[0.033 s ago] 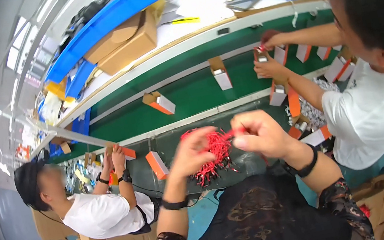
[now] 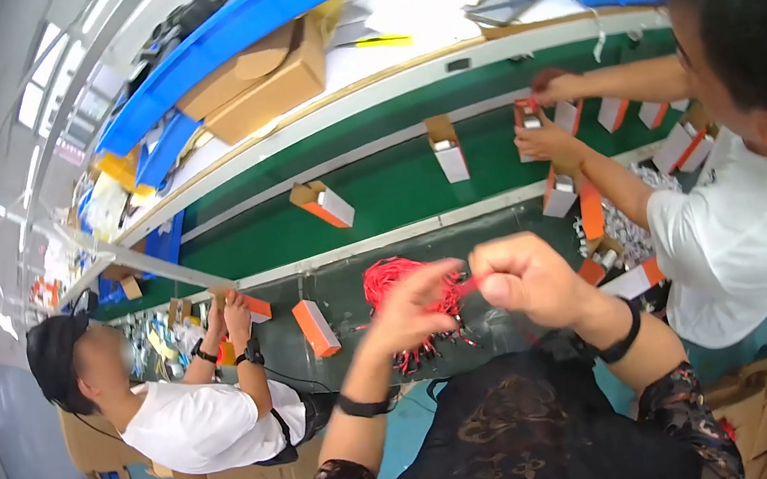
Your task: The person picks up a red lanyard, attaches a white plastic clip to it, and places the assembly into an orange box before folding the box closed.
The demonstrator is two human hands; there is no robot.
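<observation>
A heap of thin red cables with dark ends (image 2: 392, 277) lies on the dark bench in front of me, partly behind my left hand. My right hand (image 2: 535, 283) is closed in a fist around a red cable (image 2: 468, 286), a short length of which sticks out toward the left. Beside it, my left hand (image 2: 413, 310) has its thumb and fingers apart, close to that end of the cable. Whether the left fingertips touch the cable cannot be made out.
Beyond the bench runs a green conveyor belt (image 2: 262, 239) carrying open orange-and-white boxes (image 2: 325, 206). Another such box (image 2: 315, 329) lies left of the heap. Co-workers in white shirts stand left (image 2: 196, 423) and right (image 2: 741, 225), handling boxes. Blue bins (image 2: 244, 40) sit on the shelf above.
My left hand has moved right, nearer my right fist, uncovering more of the heap. The right hand stays closed on the cable. The whole view has shifted slightly.
</observation>
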